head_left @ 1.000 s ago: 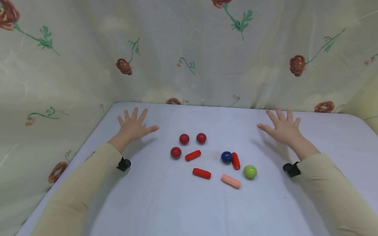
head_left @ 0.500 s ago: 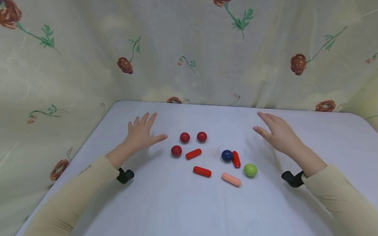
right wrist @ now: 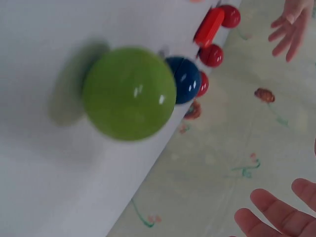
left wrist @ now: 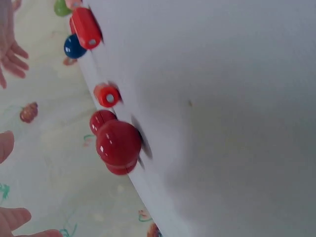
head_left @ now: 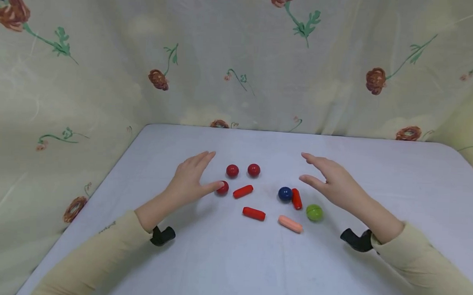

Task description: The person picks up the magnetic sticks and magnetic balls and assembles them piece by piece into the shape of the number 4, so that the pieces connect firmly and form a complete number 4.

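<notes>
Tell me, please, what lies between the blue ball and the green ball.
A red stick lies between the blue ball and the green ball, nearer the blue one; the head view shows this.

The white desk (head_left: pixel 231 261) carries three red balls (head_left: pixel 253 170), three red sticks (head_left: pixel 254 213), a pink stick (head_left: pixel 290 224), a blue ball (head_left: pixel 285 194) and a green ball (head_left: pixel 314 213).

There were three glossy red balls (head_left: pixel 232 171) (head_left: pixel 253 170) (head_left: pixel 223 189), one glossy dark-blue ball (head_left: pixel 285 194) and one glossy lime-green ball (head_left: pixel 314 213), making five balls; three short bright-red rods (head_left: pixel 243 192) (head_left: pixel 254 213) (head_left: pixel 297 199) and one short pale-pink rod (head_left: pixel 290 224) made four rods; one bare left hand (head_left: pixel 188 183) and one bare right hand (head_left: pixel 337 182) made two hands; there were also two beige sleeves (head_left: pixel 93 255) (head_left: pixel 425 265), two black wrist cameras (head_left: pixel 164 236) (head_left: pixel 356 240) and one white table (head_left: pixel 231 266)
</notes>
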Action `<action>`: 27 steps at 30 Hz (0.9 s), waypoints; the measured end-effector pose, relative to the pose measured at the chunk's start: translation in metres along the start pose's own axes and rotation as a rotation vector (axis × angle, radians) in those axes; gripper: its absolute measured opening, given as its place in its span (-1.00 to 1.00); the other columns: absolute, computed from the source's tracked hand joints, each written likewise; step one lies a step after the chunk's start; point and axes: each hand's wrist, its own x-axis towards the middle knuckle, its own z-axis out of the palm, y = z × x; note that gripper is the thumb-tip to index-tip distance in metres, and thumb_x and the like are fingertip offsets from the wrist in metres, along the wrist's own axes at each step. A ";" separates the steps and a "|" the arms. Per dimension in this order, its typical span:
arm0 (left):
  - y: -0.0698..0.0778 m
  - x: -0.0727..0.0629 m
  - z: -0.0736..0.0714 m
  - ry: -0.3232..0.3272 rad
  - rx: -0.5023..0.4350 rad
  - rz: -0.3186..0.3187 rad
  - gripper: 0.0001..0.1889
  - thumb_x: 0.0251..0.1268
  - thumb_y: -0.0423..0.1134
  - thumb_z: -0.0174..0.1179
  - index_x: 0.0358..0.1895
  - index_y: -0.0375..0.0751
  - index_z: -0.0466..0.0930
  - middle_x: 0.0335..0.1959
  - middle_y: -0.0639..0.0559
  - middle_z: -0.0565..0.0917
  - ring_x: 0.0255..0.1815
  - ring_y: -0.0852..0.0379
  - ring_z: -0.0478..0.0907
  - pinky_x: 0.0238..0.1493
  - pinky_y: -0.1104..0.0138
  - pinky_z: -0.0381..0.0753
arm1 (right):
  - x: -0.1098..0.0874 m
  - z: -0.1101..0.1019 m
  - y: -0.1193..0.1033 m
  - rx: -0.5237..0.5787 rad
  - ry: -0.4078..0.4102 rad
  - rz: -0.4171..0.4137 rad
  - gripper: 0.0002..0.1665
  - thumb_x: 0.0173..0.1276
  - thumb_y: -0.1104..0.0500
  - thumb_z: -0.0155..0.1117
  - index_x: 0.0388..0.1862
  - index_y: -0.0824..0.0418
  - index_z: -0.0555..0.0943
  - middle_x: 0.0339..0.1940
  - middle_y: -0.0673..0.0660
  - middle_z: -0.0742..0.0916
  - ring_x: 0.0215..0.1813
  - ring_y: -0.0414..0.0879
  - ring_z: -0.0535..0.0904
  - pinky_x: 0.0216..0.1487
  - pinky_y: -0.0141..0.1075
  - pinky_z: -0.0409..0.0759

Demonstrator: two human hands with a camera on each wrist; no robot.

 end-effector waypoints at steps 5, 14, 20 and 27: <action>0.013 -0.005 0.003 -0.001 0.015 0.041 -0.24 0.05 0.05 0.27 0.33 -0.13 0.23 0.29 -0.14 0.32 0.27 -0.11 0.25 0.20 -0.11 0.22 | -0.006 0.011 -0.012 0.007 -0.009 -0.039 -0.29 0.27 0.06 0.20 0.34 0.26 0.25 0.22 0.29 0.48 0.22 0.21 0.37 0.15 0.14 0.34; 0.032 -0.013 0.011 0.031 0.001 0.196 -0.40 -0.01 -0.08 0.35 0.16 -0.13 0.43 0.12 -0.07 0.49 0.07 -0.01 0.42 0.05 0.07 0.42 | -0.011 0.028 -0.028 0.013 -0.027 -0.102 -0.39 0.19 0.12 0.29 0.22 0.25 0.42 0.13 0.23 0.57 0.16 0.17 0.44 0.09 0.05 0.43; 0.040 -0.016 0.019 -0.045 -0.036 0.213 -0.46 0.02 -0.10 0.33 0.14 -0.11 0.47 0.09 -0.04 0.52 0.01 0.04 0.46 0.03 0.12 0.44 | -0.008 0.039 -0.036 0.021 -0.041 -0.141 -0.44 0.16 0.14 0.32 0.15 0.27 0.48 0.04 0.22 0.63 0.07 0.12 0.52 0.02 -0.04 0.51; 0.045 -0.014 0.026 -0.123 -0.076 0.183 -0.50 0.04 -0.11 0.32 0.11 -0.08 0.50 0.06 -0.02 0.55 0.01 0.02 0.48 0.02 0.13 0.47 | -0.006 0.053 -0.043 0.048 -0.053 -0.161 -0.51 0.12 0.21 0.35 0.06 0.30 0.54 -0.12 0.21 0.68 -0.05 0.10 0.56 -0.05 -0.11 0.55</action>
